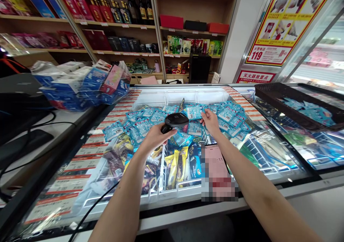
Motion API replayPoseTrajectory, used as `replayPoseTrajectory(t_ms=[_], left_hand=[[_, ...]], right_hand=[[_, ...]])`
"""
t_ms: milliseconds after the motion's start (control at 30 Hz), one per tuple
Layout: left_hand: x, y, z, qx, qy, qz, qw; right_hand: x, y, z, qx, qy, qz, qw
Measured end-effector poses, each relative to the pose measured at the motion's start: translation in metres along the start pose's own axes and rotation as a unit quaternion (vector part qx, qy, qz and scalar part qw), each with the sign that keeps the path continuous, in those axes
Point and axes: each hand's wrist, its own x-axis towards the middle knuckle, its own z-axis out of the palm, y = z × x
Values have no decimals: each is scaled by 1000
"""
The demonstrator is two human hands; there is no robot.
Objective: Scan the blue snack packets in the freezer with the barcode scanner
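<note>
My left hand [156, 137] is wrapped round the handle of a black barcode scanner [176, 119], its head tilted over the freezer's glass top. Between the fingers of my right hand [210, 121] is a small light-blue packet [194, 112], its printed label facing me. The packet is just beyond the scanner head. Many similar blue packets [142, 126] lie spread in heaps around both hands. A phone with a pink screen [219, 167], partly blurred out, rests near my right forearm.
Yellow ice cream wrappers [177, 167] show through the freezer glass. A dark basket [295, 106] with more blue packets stands at right. Bagged blue boxes [77, 81] sit at left. The scanner cable [94, 206] trails across the lower left. Stocked shelves [120, 23] line the back.
</note>
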Motion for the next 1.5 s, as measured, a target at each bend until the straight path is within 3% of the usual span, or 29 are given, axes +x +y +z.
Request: replayPoseTrajectory(t_ms=[233, 400, 567, 800, 900, 1033, 1267, 1500], left_hand=[[5, -3, -4, -54, 60, -23, 996], [8, -9, -11, -94, 135, -37, 986], [11, -20, -15, -101, 162, -26, 981], [14, -27, -17, -89, 192, -23, 977], [14, -28, -18, -84, 212, -32, 973], [15, -30, -21, -85, 229, -41, 969], [17, -38, -27, -109, 254, -50, 960], [17, -39, -26, -123, 256, -49, 957]], right_hand=[[1, -2, -5, 43, 31, 9, 999], [1, -4, -18, -70, 76, -11, 995], [1, -7, -28, -268, 165, -64, 947], [-5, -12, -31, -394, 190, -80, 896], [-4, -15, -24, -403, 141, -144, 892], [6, -18, 0, -392, 10, -212, 895], [33, -35, 53, -409, -179, -240, 862], [45, -42, 96, -461, -249, -209, 826]])
